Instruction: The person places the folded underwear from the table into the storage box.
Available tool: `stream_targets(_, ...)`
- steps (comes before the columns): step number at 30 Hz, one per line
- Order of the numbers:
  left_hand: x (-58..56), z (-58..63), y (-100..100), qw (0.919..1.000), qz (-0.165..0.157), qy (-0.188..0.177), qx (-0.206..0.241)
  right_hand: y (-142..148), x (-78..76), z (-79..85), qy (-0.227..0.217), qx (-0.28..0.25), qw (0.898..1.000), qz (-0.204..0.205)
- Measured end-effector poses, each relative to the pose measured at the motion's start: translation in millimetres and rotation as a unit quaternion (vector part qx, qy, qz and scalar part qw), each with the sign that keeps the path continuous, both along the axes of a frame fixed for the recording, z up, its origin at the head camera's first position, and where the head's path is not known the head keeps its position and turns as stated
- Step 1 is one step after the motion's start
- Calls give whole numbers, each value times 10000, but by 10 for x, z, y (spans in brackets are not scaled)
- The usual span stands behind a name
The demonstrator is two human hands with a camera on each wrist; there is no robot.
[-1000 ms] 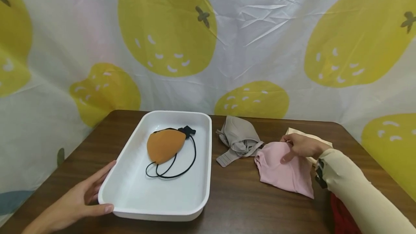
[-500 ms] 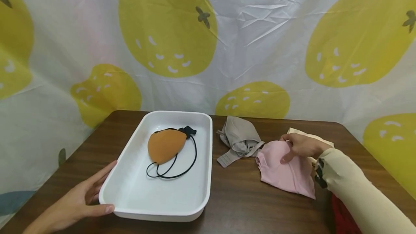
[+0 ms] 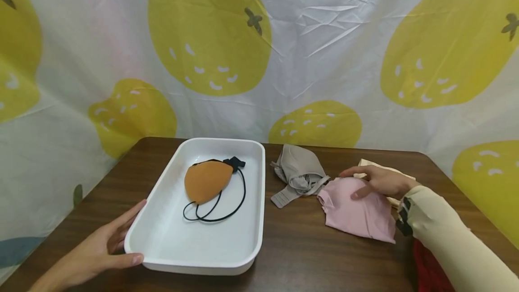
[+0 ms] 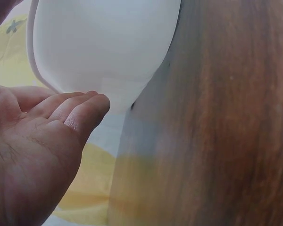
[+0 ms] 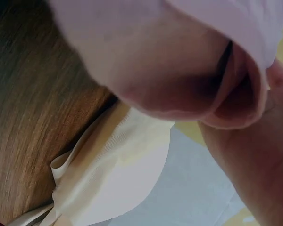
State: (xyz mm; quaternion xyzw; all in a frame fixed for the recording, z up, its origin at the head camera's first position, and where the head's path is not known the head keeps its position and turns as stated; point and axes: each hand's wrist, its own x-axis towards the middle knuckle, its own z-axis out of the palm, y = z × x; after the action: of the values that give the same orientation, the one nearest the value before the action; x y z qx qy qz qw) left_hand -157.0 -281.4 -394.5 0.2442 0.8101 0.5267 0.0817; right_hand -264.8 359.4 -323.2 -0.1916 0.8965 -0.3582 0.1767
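My left hand (image 3: 95, 249) grips the near-left corner of a white rectangular basin (image 3: 262, 220), thumb at the front and fingers along the outer left wall. An orange bra (image 3: 207, 182) with black straps lies folded inside the basin. At the right, my right hand (image 3: 379, 180) holds a folded pink bra (image 3: 357, 211), its fingers over the far edge and its thumb on the top. The right wrist view shows the pink cloth's curved, open folds close up, hiding most of the fingers.
A grey bra (image 3: 300, 168) lies bunched between the basin and the pink bra. Behind the right hand is a cream-coloured garment (image 5: 127, 169). Red cloth (image 3: 430, 269) shows under the right forearm. A lemon-print curtain (image 3: 227, 116) hangs behind the brown wooden table (image 3: 292, 247).
My right hand has shifted its hold on the pink bra, fingers reaching farther left across its top. The bra's near right corner has moved slightly. The left hand and basin look unchanged.
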Motion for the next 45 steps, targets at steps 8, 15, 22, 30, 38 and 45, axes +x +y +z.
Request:
stream_targets(8,-9,-1,0,10000,42,74,-22,12,4,44,26,34,9999,-120)
stream_targets(15,-7,15,0,9998,94,101,-121,7,-1,49,165,215,9996,-127)
stream_targets(22,1,21,0,9996,107,160,-190,37,20,33,-360,-381,9986,-64)
stream_targets(30,3,35,16,9996,-44,249,-140,45,24,51,-118,-388,9992,20)
stream_targets(38,9,58,33,9996,-45,217,-188,29,22,96,186,-358,9992,-9)
stream_targets(45,10,64,17,9998,-22,28,-192,-14,31,170,41,-652,9979,-22)
